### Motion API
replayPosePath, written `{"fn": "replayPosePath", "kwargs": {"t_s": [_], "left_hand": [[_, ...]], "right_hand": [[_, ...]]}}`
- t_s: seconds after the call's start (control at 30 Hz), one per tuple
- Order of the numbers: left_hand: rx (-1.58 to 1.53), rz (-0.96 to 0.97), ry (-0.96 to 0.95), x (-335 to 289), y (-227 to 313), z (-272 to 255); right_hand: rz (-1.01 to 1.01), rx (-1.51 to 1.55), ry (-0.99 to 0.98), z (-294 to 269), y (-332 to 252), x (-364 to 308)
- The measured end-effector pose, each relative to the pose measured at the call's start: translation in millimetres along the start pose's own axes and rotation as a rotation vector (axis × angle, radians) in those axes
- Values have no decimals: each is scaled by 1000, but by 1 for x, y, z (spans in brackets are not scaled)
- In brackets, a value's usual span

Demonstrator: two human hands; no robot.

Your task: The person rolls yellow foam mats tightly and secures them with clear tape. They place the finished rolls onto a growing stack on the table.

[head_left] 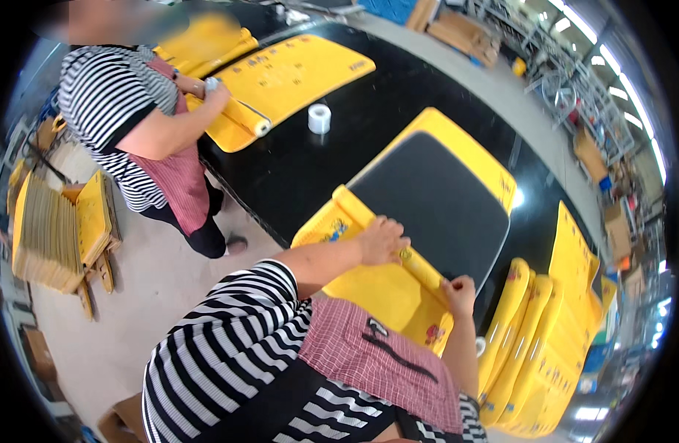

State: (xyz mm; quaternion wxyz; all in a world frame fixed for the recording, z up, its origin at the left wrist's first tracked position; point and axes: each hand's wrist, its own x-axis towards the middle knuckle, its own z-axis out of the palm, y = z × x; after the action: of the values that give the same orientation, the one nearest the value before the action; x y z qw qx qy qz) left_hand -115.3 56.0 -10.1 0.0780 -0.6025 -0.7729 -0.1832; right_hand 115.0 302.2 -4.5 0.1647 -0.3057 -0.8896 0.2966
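A yellow mat [398, 295] with small printed figures lies in front of me on the black table, its near part rolled into a tube. My left hand [381, 241] rests over the middle of this roll, with the fingers bent against it. At the roll's right end, my right hand [460, 294] grips the edge between thumb and fingers. Just beyond the roll lies a dark grey sheet [443, 199] with rounded corners. Under its far side, another yellow sheet [458, 144] sticks out. What lies beneath my palms is hidden.
Several rolled yellow mats [509, 332] lie by my right arm. A white tape roll [319, 118] stands on the black table [280, 184]. At the left, a co-worker [144, 111] handles another yellow mat [295, 70]. A stack of yellow sheets [48, 229] stands on the floor.
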Motion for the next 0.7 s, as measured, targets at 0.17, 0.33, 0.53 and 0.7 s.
{"fn": "replayPosePath", "kwargs": {"t_s": [0.17, 0.33, 0.53, 0.7], "left_hand": [[-7, -22, -296, 26, 3, -33], [-10, -13, -315, 32, -2, -26], [-85, 32, -282, 48, -15, -23], [-32, 93, -265, 38, -7, -23]], "right_hand": [[-156, -182, 77, -7, -14, -19], [-339, -426, 255, 7, -31, -53], [-297, -437, 48, -7, -17, -19], [-291, -396, 10, -11, -19, -26]]}}
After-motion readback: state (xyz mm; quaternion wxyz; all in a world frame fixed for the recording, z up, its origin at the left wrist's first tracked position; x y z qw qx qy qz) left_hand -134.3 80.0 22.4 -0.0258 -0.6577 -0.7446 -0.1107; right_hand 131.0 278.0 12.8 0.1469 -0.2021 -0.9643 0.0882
